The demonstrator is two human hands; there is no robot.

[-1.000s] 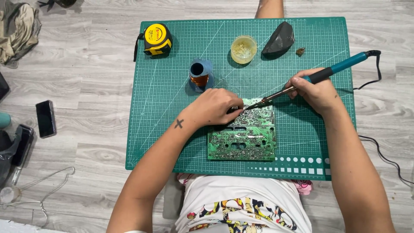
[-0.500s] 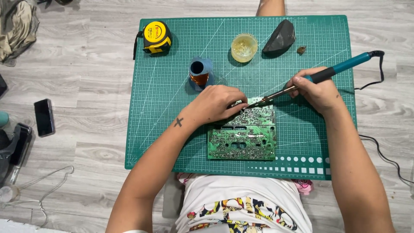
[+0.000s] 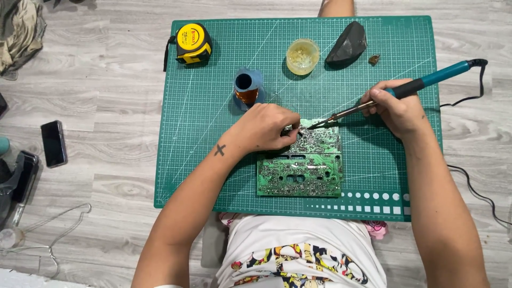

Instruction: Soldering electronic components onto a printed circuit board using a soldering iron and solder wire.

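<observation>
At the board's far edge, our right hand grips a soldering iron, tip beside our left hand, whose pinched fingers rest on the green circuit board; beyond lies a copper-wire spool.

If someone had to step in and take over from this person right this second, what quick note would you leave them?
Left hand: resting on the top left corner of the green circuit board, fingers curled at its edge; whether they pinch anything is too small to tell.
Right hand: firm grip on the teal-handled soldering iron, tip at the board's top edge.
Board lies solder side up on the green cutting mat. Beyond it: copper wire spool, small yellow tub, dark wedge-shaped object, yellow tape measure.
Done: cannot tell which joints are finished.
Left: the joint under the tip; mind the iron's cord trailing off the right.
</observation>
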